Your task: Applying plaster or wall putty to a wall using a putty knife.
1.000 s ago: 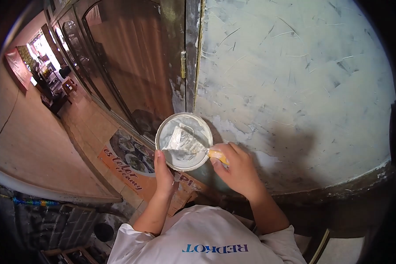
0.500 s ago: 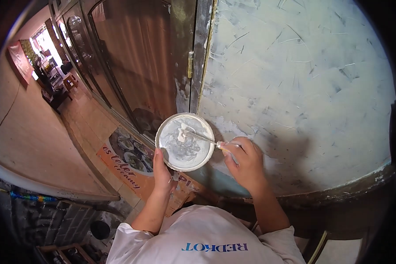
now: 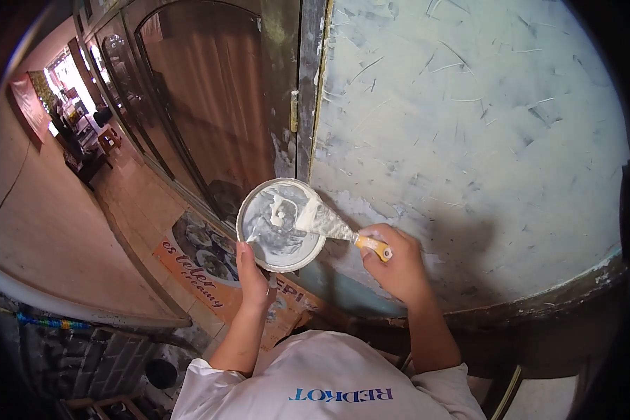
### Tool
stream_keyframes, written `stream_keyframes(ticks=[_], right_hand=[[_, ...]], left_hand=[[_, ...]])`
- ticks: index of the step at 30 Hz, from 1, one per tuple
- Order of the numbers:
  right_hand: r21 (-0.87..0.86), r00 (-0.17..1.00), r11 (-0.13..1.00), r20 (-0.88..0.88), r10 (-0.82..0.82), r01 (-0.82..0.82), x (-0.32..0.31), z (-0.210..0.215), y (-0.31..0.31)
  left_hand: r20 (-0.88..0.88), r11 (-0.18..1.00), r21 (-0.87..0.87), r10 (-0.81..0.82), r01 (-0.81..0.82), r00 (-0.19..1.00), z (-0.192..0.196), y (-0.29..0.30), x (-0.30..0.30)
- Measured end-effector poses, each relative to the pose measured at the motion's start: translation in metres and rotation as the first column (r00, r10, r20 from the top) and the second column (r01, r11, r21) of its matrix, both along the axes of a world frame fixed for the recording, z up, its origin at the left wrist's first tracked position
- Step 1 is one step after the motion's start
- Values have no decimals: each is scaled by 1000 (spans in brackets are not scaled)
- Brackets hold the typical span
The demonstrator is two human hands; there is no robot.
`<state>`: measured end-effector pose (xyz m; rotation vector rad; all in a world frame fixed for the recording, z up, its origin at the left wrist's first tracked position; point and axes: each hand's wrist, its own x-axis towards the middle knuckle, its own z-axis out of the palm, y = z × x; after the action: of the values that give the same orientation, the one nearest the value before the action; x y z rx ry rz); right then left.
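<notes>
A round, shallow white lid with a raised rim [image 3: 243,210] rests in my left hand [image 3: 253,276], its thumb over the near edge and the other fingers hidden beneath. White putty [image 3: 281,212] is smeared and heaped on the lid's surface. My right hand [image 3: 399,262] is closed around the yellow handle of a putty knife [image 3: 332,225]. The knife's blade lies face up, coated with putty, its broad end over the lid's right side. Whether the blade touches the lid I cannot tell.
A wall panel [image 3: 462,140] with patchy white putty and dark streaks stands ahead on the right. Beside it is a dark door frame with a brass hinge [image 3: 294,112] and a curtained glass panel [image 3: 203,91]. An orange printed banner [image 3: 196,276] covers part of the tiled floor.
The putty knife has turned from edge-on to blade face up and moved toward the lid's right side. More putty now shows on the blade. The lid has shifted slightly left in view.
</notes>
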<state>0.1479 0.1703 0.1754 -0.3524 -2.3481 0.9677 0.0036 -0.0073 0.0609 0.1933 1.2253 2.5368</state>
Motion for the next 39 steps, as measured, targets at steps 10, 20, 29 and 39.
stream_keyframes(ticks=[10, 20, 29, 39], right_hand=[[-142, 993, 984, 38, 113, -106, -8, -20, -12], [-370, 975, 902, -69, 213, -223, -12, -53, -9], [-209, 982, 963, -113, 151, -172, 0, -43, -3], [-229, 990, 967, -103, 93, -114, 16, -36, 2]], left_hand=[[-365, 978, -193, 0, -76, 931, -6, 1, 14], [-512, 971, -220, -36, -91, 858, 1, 4, 22], [-21, 997, 25, -68, 68, 997, 17, 8, 27], [185, 964, 206, -207, 168, 961, 32, 10, 26]])
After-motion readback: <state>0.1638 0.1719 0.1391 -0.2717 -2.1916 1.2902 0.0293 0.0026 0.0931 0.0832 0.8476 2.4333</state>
